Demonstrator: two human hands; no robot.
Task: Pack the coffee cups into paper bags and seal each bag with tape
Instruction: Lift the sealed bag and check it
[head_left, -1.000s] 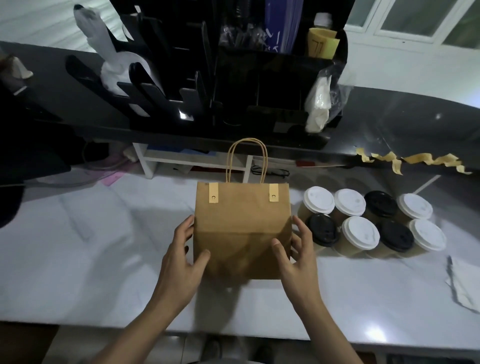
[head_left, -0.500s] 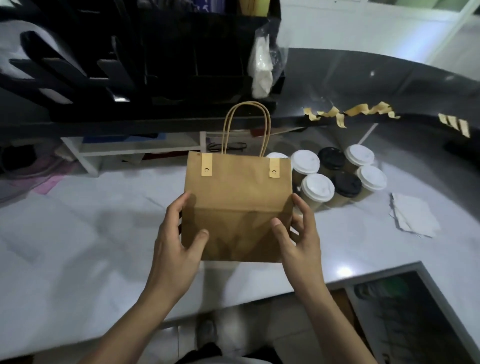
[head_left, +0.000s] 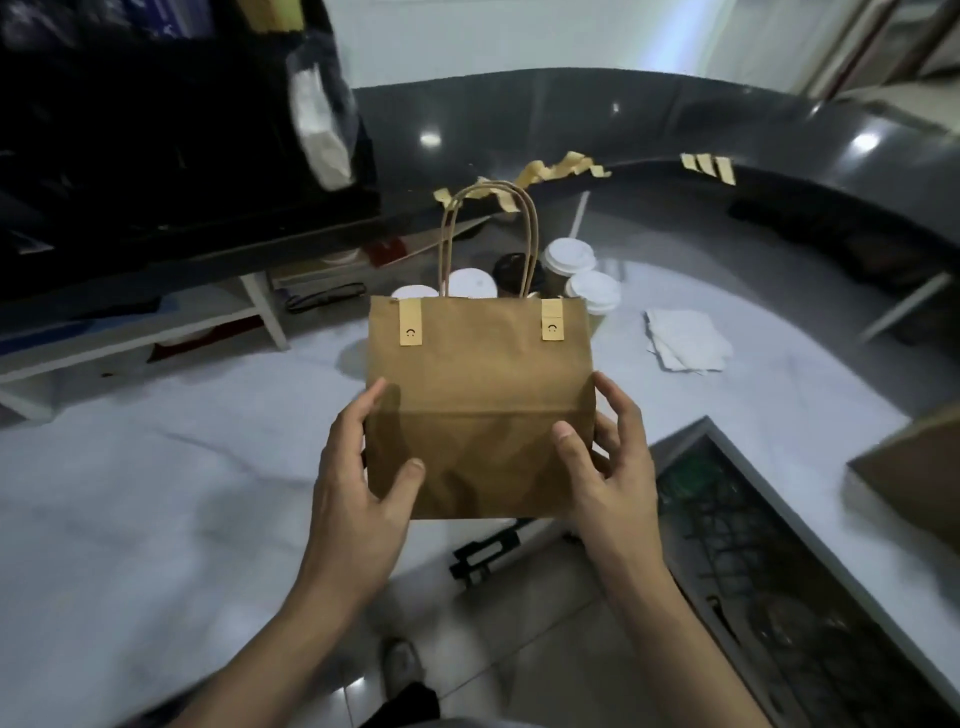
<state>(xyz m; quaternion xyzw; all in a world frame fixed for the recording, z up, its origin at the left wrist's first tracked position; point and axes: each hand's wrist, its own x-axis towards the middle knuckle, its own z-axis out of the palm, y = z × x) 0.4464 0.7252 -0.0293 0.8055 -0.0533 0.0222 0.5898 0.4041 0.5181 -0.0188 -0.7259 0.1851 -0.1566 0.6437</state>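
A brown paper bag (head_left: 480, 374) with twisted paper handles is held upright in front of me, lifted off the white marble counter (head_left: 156, 493). My left hand (head_left: 358, 467) grips its lower left side, thumb on the front. My right hand (head_left: 608, 457) grips the lower right side the same way. Behind the bag stand several lidded coffee cups (head_left: 592, 291), some with white lids, one with a black lid, partly hidden by the bag. Strips of tan tape (head_left: 561, 169) hang off the dark raised ledge behind.
A black organiser rack (head_left: 156, 130) fills the upper left on the dark ledge. Folded white napkins (head_left: 685, 340) lie right of the cups. A cardboard box corner (head_left: 914, 478) and a dark grated tray (head_left: 779, 571) sit at the right. Floor shows below the counter edge.
The bag has been lifted off the counter and carried to the right with both hands still on it. My view has swung right, so the cups now sit behind the bag.
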